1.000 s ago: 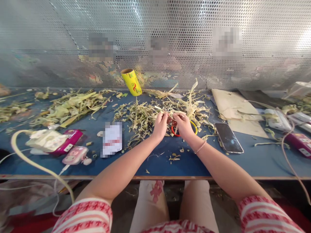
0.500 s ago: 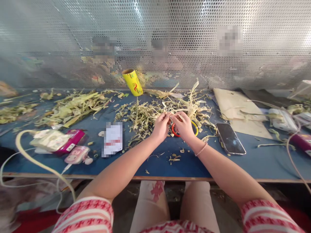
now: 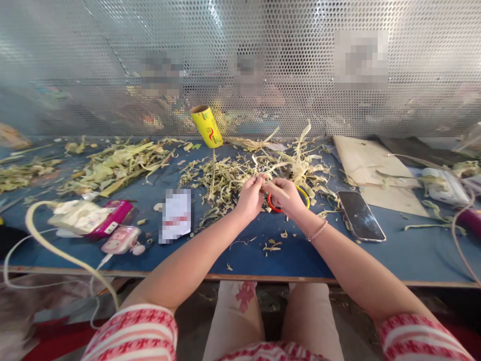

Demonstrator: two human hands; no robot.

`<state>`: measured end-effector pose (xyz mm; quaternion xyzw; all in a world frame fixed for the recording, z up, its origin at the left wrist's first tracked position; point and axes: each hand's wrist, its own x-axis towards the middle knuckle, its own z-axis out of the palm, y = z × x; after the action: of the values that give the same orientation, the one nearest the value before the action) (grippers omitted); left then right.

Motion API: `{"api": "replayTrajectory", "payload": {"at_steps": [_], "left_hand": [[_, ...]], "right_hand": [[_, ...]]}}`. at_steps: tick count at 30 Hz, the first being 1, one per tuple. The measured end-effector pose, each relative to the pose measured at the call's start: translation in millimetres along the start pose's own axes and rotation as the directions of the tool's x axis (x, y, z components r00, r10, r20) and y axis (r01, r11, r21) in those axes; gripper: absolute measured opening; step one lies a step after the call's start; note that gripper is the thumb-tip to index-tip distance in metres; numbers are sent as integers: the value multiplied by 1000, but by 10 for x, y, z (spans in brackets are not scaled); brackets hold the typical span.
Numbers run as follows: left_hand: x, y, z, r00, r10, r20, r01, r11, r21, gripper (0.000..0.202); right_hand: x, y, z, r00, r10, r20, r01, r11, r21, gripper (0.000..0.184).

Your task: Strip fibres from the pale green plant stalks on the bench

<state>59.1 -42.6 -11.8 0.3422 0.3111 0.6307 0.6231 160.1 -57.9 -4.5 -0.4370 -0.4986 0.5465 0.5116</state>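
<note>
My left hand (image 3: 251, 197) is closed in a pinch, its fingertips meeting those of my right hand over the middle of the table. Closed as well, my right hand (image 3: 288, 198) holds a pale dry husk strip (image 3: 278, 191) that lies across its fingers. What the left fingertips pinch is too small to make out. Under and beside the right hand show a red loop (image 3: 274, 205) and a yellow loop (image 3: 307, 199), like scissor handles; the rest is hidden. Just beyond the hands spreads a heap of curled husk strips (image 3: 225, 178).
A phone (image 3: 361, 215) lies to the right, near cardboard sheets (image 3: 376, 165). A yellow cardboard tube (image 3: 206, 126) stands tilted at the back. Left are a blurred white packet (image 3: 175, 215), a pink case (image 3: 120, 239), a power strip (image 3: 80, 218) with cables, and more husks (image 3: 120, 163). A perforated metal panel (image 3: 285, 110) rises behind.
My right hand has turned, and the pale strip now shows across its fingers. My left hand stays pinched in nearly the same place. The view has shifted slightly.
</note>
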Motion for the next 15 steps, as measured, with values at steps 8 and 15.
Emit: {"api": "replayTrajectory", "payload": {"at_steps": [8,15], "left_hand": [[59,42,-50,999,-22,24,21,999,37,9],[102,109,-152,982,5,191,-64,951,304,13]], "right_hand": [[38,38,-65,999,15,51,-16,999,30,35],[71,57,-89,999,-15,52,13,999,40,34]]}}
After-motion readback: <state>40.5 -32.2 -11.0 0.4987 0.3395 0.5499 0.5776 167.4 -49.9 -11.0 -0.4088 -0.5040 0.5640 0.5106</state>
